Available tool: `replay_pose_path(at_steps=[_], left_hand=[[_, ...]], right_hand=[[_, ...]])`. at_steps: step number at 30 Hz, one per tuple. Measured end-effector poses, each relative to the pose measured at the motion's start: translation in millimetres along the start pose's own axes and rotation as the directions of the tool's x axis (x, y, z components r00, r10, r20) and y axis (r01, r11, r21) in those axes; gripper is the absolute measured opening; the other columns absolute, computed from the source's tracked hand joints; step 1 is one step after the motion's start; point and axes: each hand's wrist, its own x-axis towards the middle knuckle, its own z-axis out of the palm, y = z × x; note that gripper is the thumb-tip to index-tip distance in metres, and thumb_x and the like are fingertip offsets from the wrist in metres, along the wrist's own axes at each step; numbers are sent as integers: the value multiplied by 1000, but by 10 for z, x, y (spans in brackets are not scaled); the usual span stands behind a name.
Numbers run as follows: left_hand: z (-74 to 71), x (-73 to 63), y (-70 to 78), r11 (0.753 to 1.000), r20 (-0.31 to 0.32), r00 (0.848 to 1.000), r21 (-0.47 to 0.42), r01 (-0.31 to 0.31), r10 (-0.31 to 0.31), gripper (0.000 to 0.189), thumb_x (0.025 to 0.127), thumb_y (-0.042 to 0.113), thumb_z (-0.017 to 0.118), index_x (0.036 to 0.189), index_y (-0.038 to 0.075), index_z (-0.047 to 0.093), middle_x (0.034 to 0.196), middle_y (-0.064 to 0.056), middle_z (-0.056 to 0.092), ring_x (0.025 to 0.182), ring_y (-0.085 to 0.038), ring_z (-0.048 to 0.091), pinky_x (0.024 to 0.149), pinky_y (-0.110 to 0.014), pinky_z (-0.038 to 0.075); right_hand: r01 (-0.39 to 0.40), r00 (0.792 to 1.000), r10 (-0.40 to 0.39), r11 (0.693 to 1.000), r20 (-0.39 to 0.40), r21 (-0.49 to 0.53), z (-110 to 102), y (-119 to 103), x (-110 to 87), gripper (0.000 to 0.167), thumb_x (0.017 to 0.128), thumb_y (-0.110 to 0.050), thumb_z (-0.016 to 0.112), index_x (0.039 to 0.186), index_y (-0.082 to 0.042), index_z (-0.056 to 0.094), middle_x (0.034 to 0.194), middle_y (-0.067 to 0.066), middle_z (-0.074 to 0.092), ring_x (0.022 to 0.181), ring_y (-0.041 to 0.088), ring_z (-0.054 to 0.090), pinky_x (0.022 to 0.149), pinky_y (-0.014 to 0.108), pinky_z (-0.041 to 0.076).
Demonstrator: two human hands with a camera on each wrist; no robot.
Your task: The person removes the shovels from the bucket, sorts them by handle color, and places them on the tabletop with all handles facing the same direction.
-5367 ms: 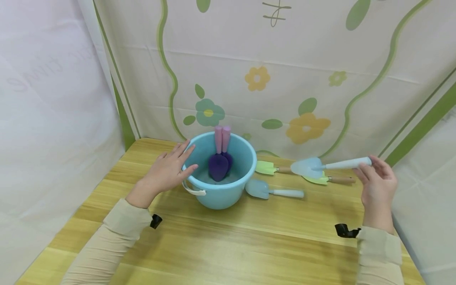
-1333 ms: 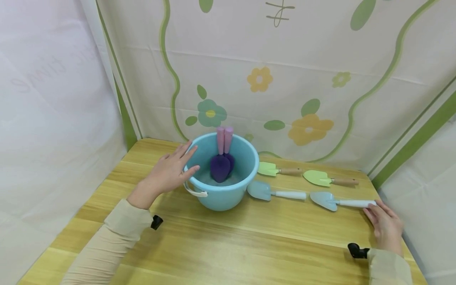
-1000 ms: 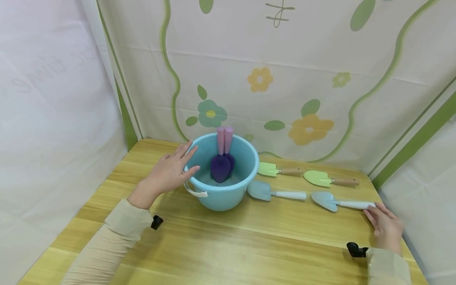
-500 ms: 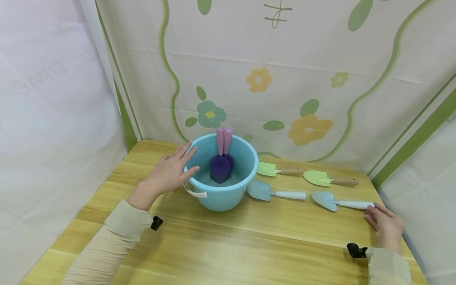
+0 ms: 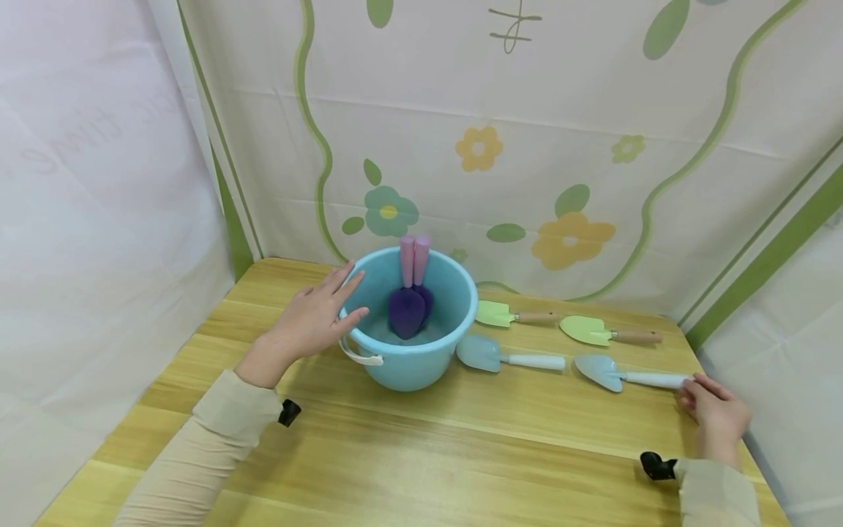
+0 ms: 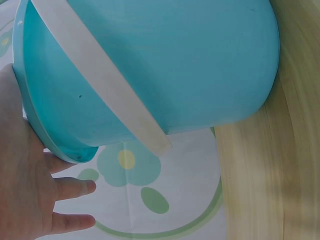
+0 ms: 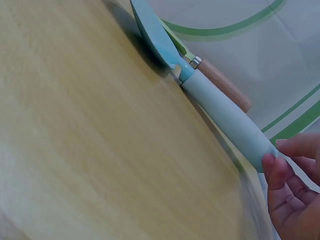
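Note:
My left hand [image 5: 311,315] rests at the left rim of a light blue bucket [image 5: 410,366], its fingers spread and fairly straight. Two purple trowels [image 5: 406,311] with pink handles stand inside the bucket, overlapping. At the table's right side, my right hand [image 5: 718,411] pinches the handle end of a blue trowel [image 5: 598,371] between thumb and fingertips. That trowel's white handle [image 7: 225,117] fills the middle of the right wrist view. Seen from the left wrist, the bucket's white bail [image 6: 100,75] hangs down across its side.
Another blue trowel [image 5: 481,353] lies between the bucket and the held one. Behind these lie two green trowels, one nearer the bucket [image 5: 494,313] and one farther right [image 5: 586,330], both with wooden handles. A flowered curtain [image 5: 428,95] rises along the table's [image 5: 395,461] back edge.
The blue trowel, held up above the green ones 5.4 s ago, now lies on the table in front of them. Lately my right hand has shifted slightly right at its handle end. The left hand stays put.

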Motion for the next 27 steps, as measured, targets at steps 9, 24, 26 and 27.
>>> replay_pose_path(at_steps=[9,24,26,27], left_hand=[[6,-3,-4,1000,4,1000,-4,7,-7,74,108,50,43,163,5,25,170,-15,11,153,-43,19,111,-70,29],[-2,1,0,1000,8,1000,-4,11,-11,73,108,50,43,163,5,25,170,-16,11,153,-41,18,110,-70,30],[-3,2,2,1000,8,1000,-6,11,-11,73,108,50,44,163,5,25,170,-15,10,153,-41,18,110,-70,30],[-3,2,3,1000,8,1000,-6,10,-10,73,108,50,44,163,5,25,170,-15,10,153,-41,18,110,-70,30]], right_hand=[[60,998,-61,996,20,59,22,-49,-48,32,91,7,71,72,-17,80,66,-3,71,55,10,68,49,21,54],[92,983,-99,994,153,52,162,-221,-130,20,91,1,75,80,-14,81,77,-6,72,64,10,71,58,21,57],[110,979,-116,993,170,43,194,-255,-153,19,91,1,75,81,-14,80,77,-5,72,64,10,71,58,22,58],[116,976,-121,992,179,39,208,-275,-165,19,91,1,75,81,-14,80,77,-4,72,64,10,71,58,22,58]])
